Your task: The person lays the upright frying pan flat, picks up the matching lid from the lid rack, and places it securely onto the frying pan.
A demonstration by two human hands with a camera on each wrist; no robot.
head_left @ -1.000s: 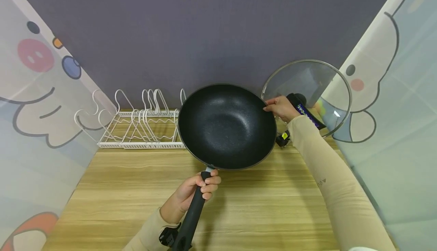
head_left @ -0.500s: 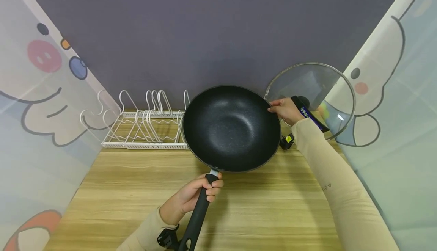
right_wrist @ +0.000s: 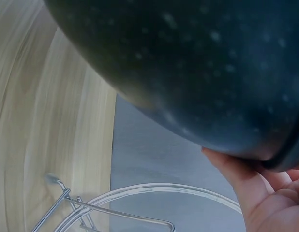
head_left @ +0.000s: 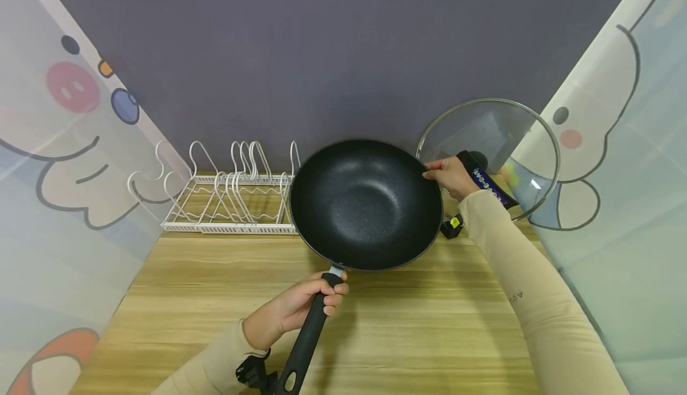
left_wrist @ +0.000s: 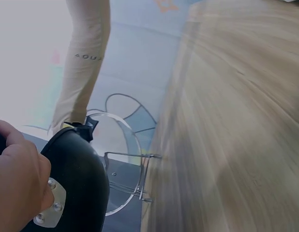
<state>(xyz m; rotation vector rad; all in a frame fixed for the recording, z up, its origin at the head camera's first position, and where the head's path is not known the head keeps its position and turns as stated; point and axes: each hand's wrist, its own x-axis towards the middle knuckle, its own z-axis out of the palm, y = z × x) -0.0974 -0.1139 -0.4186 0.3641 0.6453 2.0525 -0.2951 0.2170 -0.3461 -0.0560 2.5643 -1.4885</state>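
A black wok [head_left: 367,204] is held up over the wooden table, its inside facing me and its long black handle [head_left: 307,341] slanting down to the left. My left hand [head_left: 300,302] grips that handle near the grey joint to the pan; in the left wrist view its curled fingers [left_wrist: 23,174] are by the riveted bracket. On the right side of the rim, my right hand [head_left: 451,175] pinches the edge between thumb and fingers. From the right wrist view, the wok's dark underside [right_wrist: 188,72] fills the upper part, with the right hand [right_wrist: 270,193] at its rim.
A white wire rack [head_left: 225,204] with upright loops stands at the back left. Behind the right hand, a glass lid [head_left: 499,126] with a metal rim leans upright on a wire stand [right_wrist: 115,212]. Printed fabric walls flank the wooden table [head_left: 214,275], with a grey panel behind.
The head view has shifted slightly, so everything sits a little further right. Both hands keep their hold on the wok, which stays almost in place.
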